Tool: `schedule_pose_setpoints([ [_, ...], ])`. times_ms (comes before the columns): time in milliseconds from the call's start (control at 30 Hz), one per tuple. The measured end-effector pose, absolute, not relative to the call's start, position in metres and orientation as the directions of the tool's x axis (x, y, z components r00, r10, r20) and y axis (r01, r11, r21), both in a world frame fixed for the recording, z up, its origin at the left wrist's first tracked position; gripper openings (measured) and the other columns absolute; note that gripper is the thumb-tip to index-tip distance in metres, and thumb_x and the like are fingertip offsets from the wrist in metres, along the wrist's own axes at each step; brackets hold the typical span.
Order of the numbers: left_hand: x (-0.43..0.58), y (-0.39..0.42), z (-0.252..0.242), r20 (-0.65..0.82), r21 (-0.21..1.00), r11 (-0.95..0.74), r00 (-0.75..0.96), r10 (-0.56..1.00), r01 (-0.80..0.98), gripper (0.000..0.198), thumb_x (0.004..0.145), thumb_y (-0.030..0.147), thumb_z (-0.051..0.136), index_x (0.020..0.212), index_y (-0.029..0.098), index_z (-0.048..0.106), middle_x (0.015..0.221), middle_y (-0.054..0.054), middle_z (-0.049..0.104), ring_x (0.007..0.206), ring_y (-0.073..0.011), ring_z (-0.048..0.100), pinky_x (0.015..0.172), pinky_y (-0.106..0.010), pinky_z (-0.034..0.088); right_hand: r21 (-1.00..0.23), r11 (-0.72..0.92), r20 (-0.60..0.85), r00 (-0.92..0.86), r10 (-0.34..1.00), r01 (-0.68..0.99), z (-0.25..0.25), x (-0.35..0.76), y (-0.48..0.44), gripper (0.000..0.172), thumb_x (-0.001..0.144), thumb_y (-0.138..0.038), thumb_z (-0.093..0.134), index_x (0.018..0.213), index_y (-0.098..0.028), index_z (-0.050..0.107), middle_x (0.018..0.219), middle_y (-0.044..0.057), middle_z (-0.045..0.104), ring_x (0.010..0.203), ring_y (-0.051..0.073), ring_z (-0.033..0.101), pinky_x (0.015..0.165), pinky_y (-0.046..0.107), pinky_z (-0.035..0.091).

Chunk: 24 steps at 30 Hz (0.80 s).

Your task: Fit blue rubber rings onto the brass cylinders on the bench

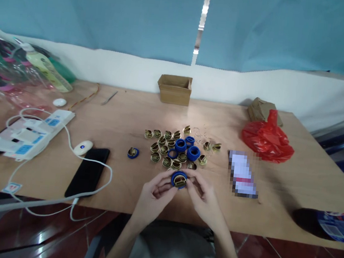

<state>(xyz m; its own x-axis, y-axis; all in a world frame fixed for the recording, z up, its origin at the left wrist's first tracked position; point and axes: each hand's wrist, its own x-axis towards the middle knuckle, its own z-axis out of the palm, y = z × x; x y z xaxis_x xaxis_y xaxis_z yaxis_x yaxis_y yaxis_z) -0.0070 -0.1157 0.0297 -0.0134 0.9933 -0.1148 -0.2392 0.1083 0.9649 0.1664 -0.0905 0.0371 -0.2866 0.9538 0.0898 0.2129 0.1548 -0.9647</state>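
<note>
Between my two hands, above the near part of the table, is a blue ring [175,175] with a brass-coloured metal cap [180,182] sitting inside it. My left hand [157,195] grips the ring from the left, its fingers curled. On the other side my right hand [204,195] has its thumb and fingers closed on the same piece. Just beyond the hands lie several loose brass caps [155,147] with raised tabs. Blue rings [193,153] are stacked among them. To the left, a separate brass cap rests on a blue ring [133,153].
A small cardboard box [175,95] stands by the wall. At right are a red plastic bag [266,140], a phone with a lit screen [242,174] and a dark bottle [330,225]. A black phone [87,172], white cables and a power strip [43,135] lie left.
</note>
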Motion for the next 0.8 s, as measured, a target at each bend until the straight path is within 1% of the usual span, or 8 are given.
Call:
schedule_pose_setpoints([
  [200,-0.014,-0.115,0.034,-0.158,0.947,0.178,0.093,0.983,-0.267,0.053,0.08,0.027,0.081,0.131,0.016,0.066,0.114,-0.013,0.079,0.103,-0.025,0.078,0.098,-0.035,0.062,-0.97,0.159,0.111,-0.247,0.963,0.186,0.034,0.166,-0.091,0.024,0.098,-0.025,0.054,0.117,-0.026,0.069,0.099,0.004,0.072,0.086,0.017,0.068,0.079,0.029,0.056],
  [267,-0.016,-0.114,0.034,-0.162,0.943,0.188,0.115,0.98,-0.273,0.053,0.08,0.028,0.081,0.129,0.015,0.068,0.115,-0.014,0.079,0.104,-0.026,0.077,0.098,-0.036,0.062,-0.977,0.134,0.09,-0.249,0.964,0.167,0.035,0.165,-0.092,0.029,0.098,-0.024,0.054,0.124,-0.026,0.066,0.097,0.004,0.071,0.085,0.017,0.067,0.078,0.029,0.056],
  [367,-0.017,-0.113,0.033,-0.165,0.939,0.184,0.089,0.982,-0.291,0.049,0.079,0.029,0.083,0.124,0.014,0.072,0.113,-0.014,0.079,0.1,-0.0261,0.078,0.094,-0.036,0.064,-0.986,0.096,0.056,-0.271,0.961,0.137,0.036,0.163,-0.092,0.04,0.098,-0.022,0.052,0.138,-0.027,0.056,0.096,0.003,0.068,0.084,0.017,0.066,0.078,0.029,0.056],
  [433,-0.017,-0.113,0.03,-0.169,0.938,0.178,0.058,0.984,-0.297,0.049,0.077,0.028,0.084,0.122,0.014,0.073,0.11,-0.014,0.08,0.097,-0.0251,0.079,0.09,-0.033,0.065,-0.987,0.102,0.063,-0.285,0.957,0.125,0.036,0.163,-0.093,0.045,0.096,-0.02,0.053,0.141,-0.028,0.052,0.096,0.003,0.067,0.085,0.016,0.066,0.079,0.029,0.056],
  [500,-0.016,-0.113,0.028,-0.173,0.941,0.178,0.04,0.984,-0.288,0.048,0.076,0.027,0.085,0.12,0.013,0.074,0.108,-0.014,0.081,0.094,-0.0242,0.08,0.088,-0.032,0.065,-0.984,0.121,0.077,-0.297,0.952,0.133,0.036,0.162,-0.094,0.047,0.094,-0.018,0.055,0.14,-0.028,0.051,0.096,0.002,0.066,0.086,0.016,0.065,0.084,0.03,0.056],
  [600,-0.017,-0.113,0.026,-0.174,0.948,0.177,0.036,0.984,-0.265,0.047,0.076,0.027,0.084,0.12,0.013,0.074,0.106,-0.014,0.081,0.093,-0.0246,0.08,0.087,-0.033,0.066,-0.976,0.128,0.068,-0.309,0.948,0.176,0.036,0.162,-0.095,0.043,0.094,-0.019,0.054,0.136,-0.027,0.053,0.097,0.003,0.065,0.089,0.017,0.065,0.088,0.033,0.057],
  [700,-0.019,-0.112,0.028,-0.154,0.958,0.164,0.059,0.986,-0.236,0.047,0.079,0.029,0.082,0.123,0.014,0.073,0.108,-0.014,0.08,0.097,-0.0258,0.079,0.092,-0.036,0.064,-0.969,0.133,0.063,-0.313,0.948,0.206,0.038,0.164,-0.094,0.042,0.096,-0.021,0.053,0.137,-0.027,0.052,0.1,0.004,0.066,0.093,0.019,0.066,0.089,0.035,0.058],
  [800,-0.02,-0.113,0.031,-0.122,0.966,0.142,0.099,0.988,-0.218,0.048,0.084,0.032,0.077,0.128,0.015,0.07,0.115,-0.015,0.079,0.107,-0.0272,0.077,0.1,-0.04,0.06,-0.962,0.167,0.091,-0.321,0.943,0.218,0.04,0.168,-0.093,0.043,0.094,-0.019,0.055,0.136,-0.028,0.054,0.102,0.004,0.067,0.096,0.02,0.067,0.09,0.035,0.057],
])
